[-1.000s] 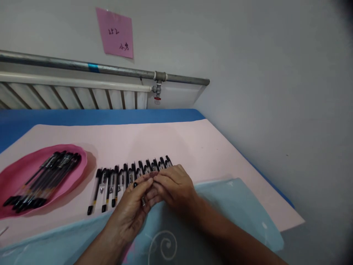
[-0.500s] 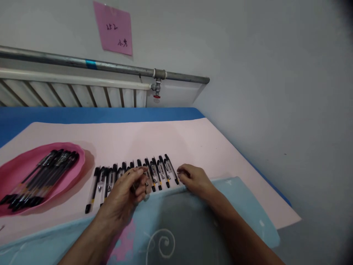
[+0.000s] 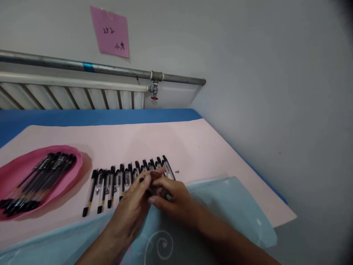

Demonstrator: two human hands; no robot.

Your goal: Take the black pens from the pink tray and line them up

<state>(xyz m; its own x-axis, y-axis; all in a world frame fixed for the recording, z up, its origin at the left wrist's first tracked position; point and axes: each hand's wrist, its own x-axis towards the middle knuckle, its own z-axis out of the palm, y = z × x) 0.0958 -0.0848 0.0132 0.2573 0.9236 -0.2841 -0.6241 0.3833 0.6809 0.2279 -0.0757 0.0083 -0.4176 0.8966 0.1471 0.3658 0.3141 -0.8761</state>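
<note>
My left hand (image 3: 132,204) is closed in front of the pen row, and the black end of a pen (image 3: 141,180) shows at its thumb. The rest of that pen is hidden by the fingers. My right hand (image 3: 176,197) meets the left one, fingers curled and pressed together; what they pinch is hidden. Behind both hands, several clear-barrelled pens (image 3: 110,187) with black caps lie side by side, small metal tips among them. One loose pen tip (image 3: 177,171) rests on the pink sheet, right of the row.
A pink oval dish (image 3: 78,162) on the left holds several black pens (image 3: 44,180). A pink sheet (image 3: 116,140) covers the blue tabletop (image 3: 110,117). Light blue cloth (image 3: 220,195) lies along the near edge. Behind are a radiator (image 3: 77,96), a metal pipe (image 3: 118,70) and a wall.
My right hand has moved left from the row's right end to meet my left hand, which shifted slightly right. A pen tip now shows where the right hand was.
</note>
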